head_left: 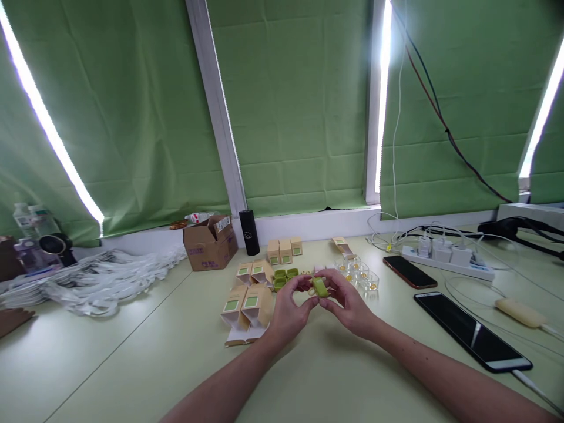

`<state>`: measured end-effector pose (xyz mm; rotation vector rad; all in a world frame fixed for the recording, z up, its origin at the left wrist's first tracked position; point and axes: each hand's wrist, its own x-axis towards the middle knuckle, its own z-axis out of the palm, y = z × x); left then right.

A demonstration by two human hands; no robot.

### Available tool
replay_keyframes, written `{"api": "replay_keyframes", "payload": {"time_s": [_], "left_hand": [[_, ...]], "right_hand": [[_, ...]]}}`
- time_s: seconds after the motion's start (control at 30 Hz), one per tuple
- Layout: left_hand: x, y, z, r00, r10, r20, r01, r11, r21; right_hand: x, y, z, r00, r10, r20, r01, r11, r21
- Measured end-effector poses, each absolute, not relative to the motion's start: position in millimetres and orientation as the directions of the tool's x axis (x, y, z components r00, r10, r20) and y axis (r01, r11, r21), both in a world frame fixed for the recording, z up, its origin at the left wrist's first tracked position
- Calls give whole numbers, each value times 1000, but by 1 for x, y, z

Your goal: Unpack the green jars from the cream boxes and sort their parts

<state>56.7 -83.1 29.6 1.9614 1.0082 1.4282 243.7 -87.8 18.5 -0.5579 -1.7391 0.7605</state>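
Observation:
Between my two hands is a small green square piece (321,287), like a little lid or case. My left hand (293,302) pinches near its left side, where a pale edge shows. The fingers of my right hand (346,301) close on its right side. Behind my left hand sit several green square pieces (285,278). To the left stand several small kraft boxes (247,308) with green labels, some with flaps open. Beyond my right hand are several small clear cups (359,273) with gold-coloured spots inside.
At the back are closed kraft boxes (279,251), a black cylinder (249,232) and an open cardboard carton (210,242). White straps (110,282) pile up at left. On the right lie a phone (409,271), a larger phone (472,330) and a power strip (449,262) with trailing cables.

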Motion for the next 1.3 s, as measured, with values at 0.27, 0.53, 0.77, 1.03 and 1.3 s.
{"api": "replay_keyframes", "payload": {"time_s": [0.27, 0.53, 0.77, 1.03, 1.3], "left_hand": [[53, -81, 28, 225, 768, 599, 274, -640, 718], [54, -77, 25, 250, 708, 661, 305, -705, 640], [54, -76, 26, 244, 698, 674, 302, -715, 631], [54, -78, 26, 235, 674, 700, 354, -730, 584], [56, -84, 24, 332, 572, 750, 422, -801, 424]], "right_hand": [[246, -86, 19, -277, 643, 714, 247, 766, -594], [250, -83, 14, -265, 537, 801, 385, 821, -423], [251, -84, 17, -285, 454, 844, 427, 849, -312], [252, -90, 24, -317, 423, 849, 403, 871, -283], [248, -86, 20, -278, 426, 861, 439, 854, -280]]}}
